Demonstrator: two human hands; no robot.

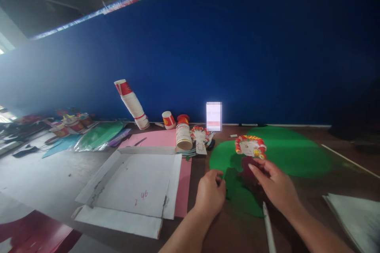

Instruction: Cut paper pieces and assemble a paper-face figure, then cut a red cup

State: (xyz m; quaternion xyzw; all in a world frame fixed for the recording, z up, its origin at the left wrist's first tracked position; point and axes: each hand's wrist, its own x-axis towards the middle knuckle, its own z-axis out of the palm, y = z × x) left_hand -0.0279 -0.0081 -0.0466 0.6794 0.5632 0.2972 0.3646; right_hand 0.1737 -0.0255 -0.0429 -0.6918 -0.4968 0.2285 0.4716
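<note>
At a brown worktable (308, 189) set against a blue wall (237, 47), two bare hands work on cut paper. The left hand (210, 195) is curled, fingertips pinching the near edge of a small dark green paper piece (242, 199) that lies flat between the hands. The right hand (274, 185) rests just beside it, fingers loosely together and stretched toward a dark red paper shape (247, 166); whether they grip it cannot be told. Just beyond the fingertips sits a paper-cup flower (251, 146), ringed in red and yellow, on a large green sheet (285, 152).

Open tabletop lies to the far left, grey and bare; the right edge is hemmed by a white stack of paper (356, 217) and a thin white stick (350, 161). A white pen (268, 227) lies by the right wrist.

One flattened white cardboard tray (133, 187), holding nothing, overlaps a pink sheet (182, 189). Against the wall lean one tall stack of paper cups (132, 104), one single tipped cup (168, 120) and one shorter stack (183, 136). A second cup flower (200, 134) lies beside them.
</note>
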